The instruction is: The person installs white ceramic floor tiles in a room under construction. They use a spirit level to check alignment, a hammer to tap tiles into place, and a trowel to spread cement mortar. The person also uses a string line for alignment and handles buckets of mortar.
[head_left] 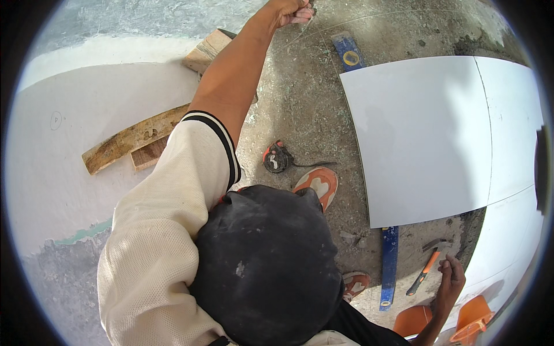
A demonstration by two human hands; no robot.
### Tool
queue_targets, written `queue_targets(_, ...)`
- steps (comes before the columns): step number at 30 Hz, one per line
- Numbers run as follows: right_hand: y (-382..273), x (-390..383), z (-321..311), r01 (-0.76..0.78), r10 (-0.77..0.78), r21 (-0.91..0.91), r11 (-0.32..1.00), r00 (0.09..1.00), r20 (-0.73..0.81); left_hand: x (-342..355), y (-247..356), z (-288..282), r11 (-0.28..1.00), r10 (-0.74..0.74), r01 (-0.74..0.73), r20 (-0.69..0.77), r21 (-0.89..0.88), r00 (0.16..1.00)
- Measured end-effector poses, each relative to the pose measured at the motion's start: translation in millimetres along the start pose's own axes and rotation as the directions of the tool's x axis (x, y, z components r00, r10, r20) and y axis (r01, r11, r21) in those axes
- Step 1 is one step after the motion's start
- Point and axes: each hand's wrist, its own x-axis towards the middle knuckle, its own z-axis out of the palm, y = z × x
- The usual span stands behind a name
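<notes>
Cream sleeve (pixel 156 248): mesh knit, black-and-white striped cuff, wraps your left upper arm.
Left arm: nearly straight, stretched up the view, forearm bare.
Left hand (pixel 293 12): at the top edge, fingers curled in; can't tell if you grip anything.
Thin pale line (pixel 369 17): curves over the floor near that hand; string or mark, can't tell.
Right hand (pixel 452 279): lower right, wrist bent up, fingers loosely bent; can't tell if anything's pinched.
Hammer (pixel 424 270): just beside your right hand, lying slantwise; dark claw head, orange-and-black handle.
White board (pixel 415 144): flat, smooth, four-sided, part shaded, right of centre.
Blue level: one end (pixel 349 52) past the board's upper edge, another length (pixel 389 271) below; can't tell if it's one tool.
Tape measure (pixel 277 157): black and red-orange, rounded, dark strap trailing right.
Floor (pixel 311 124): rough grey, gritty, pale flecks.
Plank (pixel 135 138): brown, stained, left of your arm; shorter wood piece (pixel 149 154) against it.
Shoe (pixel 319 184): orange and off-white, just right of the black dusty cloth (pixel 265 259).
</notes>
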Motion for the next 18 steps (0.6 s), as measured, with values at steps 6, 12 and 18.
queue_targets(6,2,4,3,0.016,-0.015,-0.021,1.0,1.0,0.025,-12,6,-2,0.997,-0.002,0.002,-0.002,0.071,1.0)
queue_targets(12,0,2,2,-0.015,0.015,-0.035,0.999,1.0,0.018,-44,23,16,0.981,-0.039,0.032,0.034,0.193,0.999)
queue_targets(18,5,0,0,-0.003,0.004,-0.019,1.0,1.0,0.03,-54,22,18,0.971,-0.054,0.031,0.093,0.239,0.994)
